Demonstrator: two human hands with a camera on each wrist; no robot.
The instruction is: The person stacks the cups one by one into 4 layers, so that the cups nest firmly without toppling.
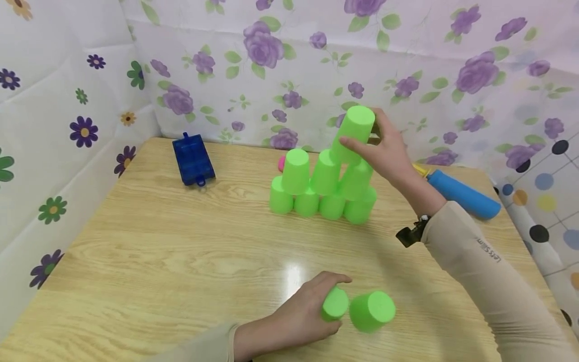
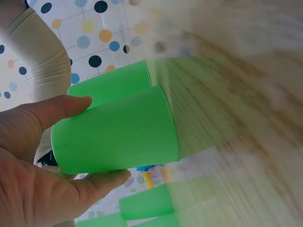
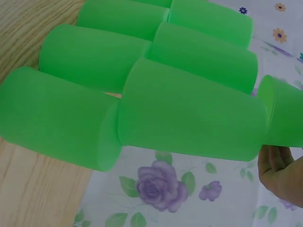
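Upside-down green plastic cups stand stacked on the table: a bottom row of several cups (image 1: 281, 196) with three cups (image 1: 296, 171) on top. My right hand (image 1: 384, 146) holds another green cup (image 1: 355, 128) by its sides, slightly tilted, over the right part of the upper row. In the right wrist view that cup's open rim (image 3: 269, 101) is right at the base of an upper-row cup (image 3: 194, 113). Near the front, my left hand (image 1: 305, 309) grips an upside-down green cup (image 2: 116, 135) between thumb and fingers, its rim at the tabletop. One more green cup (image 1: 372, 311) stands just right of it.
A dark blue plastic case (image 1: 193, 160) lies at the back left of the wooden table (image 1: 181, 261). A blue pump with a yellow end (image 1: 466, 193) lies behind my right forearm. Something pink (image 1: 281, 164) shows behind the stack. Flowered cloth (image 1: 203, 90) hangs along the back.
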